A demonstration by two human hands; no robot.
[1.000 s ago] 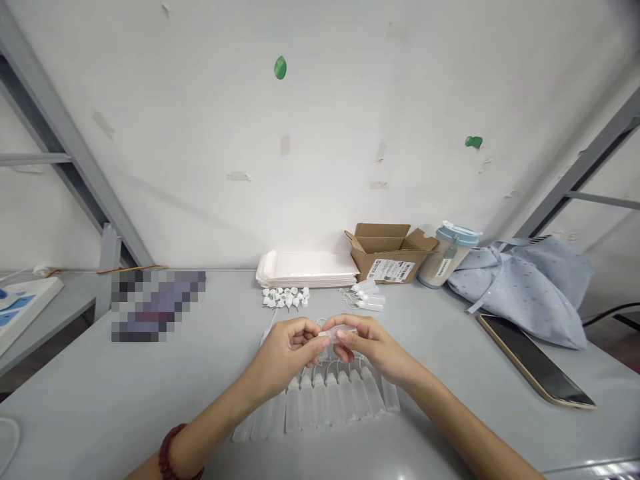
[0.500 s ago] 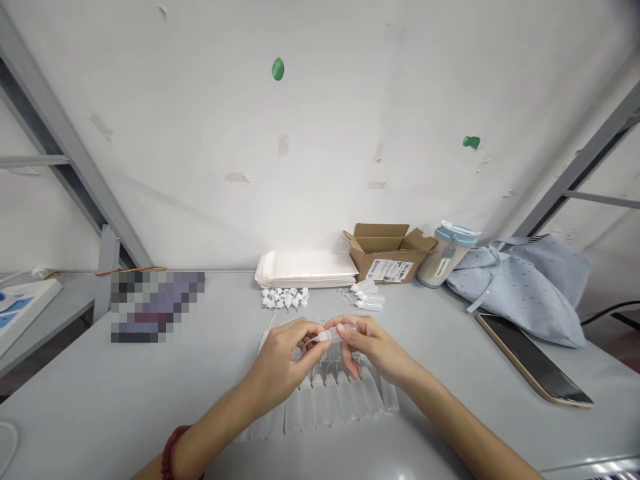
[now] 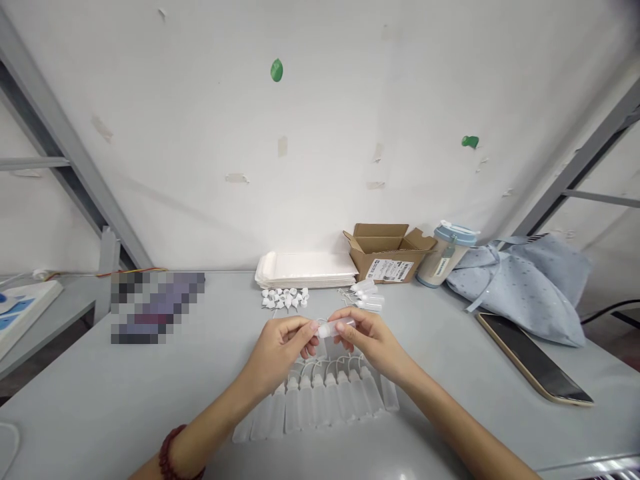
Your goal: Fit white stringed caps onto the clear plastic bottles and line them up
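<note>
Both hands meet above the middle of the grey table [image 3: 100, 400]. My right hand [image 3: 367, 340] pinches a small clear plastic bottle [image 3: 336, 328] held sideways. My left hand [image 3: 281, 347] has its fingertips pinched at the bottle's white cap end. Below the hands lies a row of several similar clear bottles [image 3: 325, 403] side by side, with thin loops at their tops.
Behind the hands are a cluster of small white caps [image 3: 285, 298], a few loose bottles [image 3: 367, 297], a stack of white trays [image 3: 306, 269], an open cardboard box [image 3: 387, 257] and a lidded cup [image 3: 447, 255]. A blue cloth bag [image 3: 520, 287] and a tablet [image 3: 535, 360] lie at the right.
Both hands have lifted slightly and moved away from me with the bottle, so more of the row beneath shows. The left fingers keep working at the cap end.
</note>
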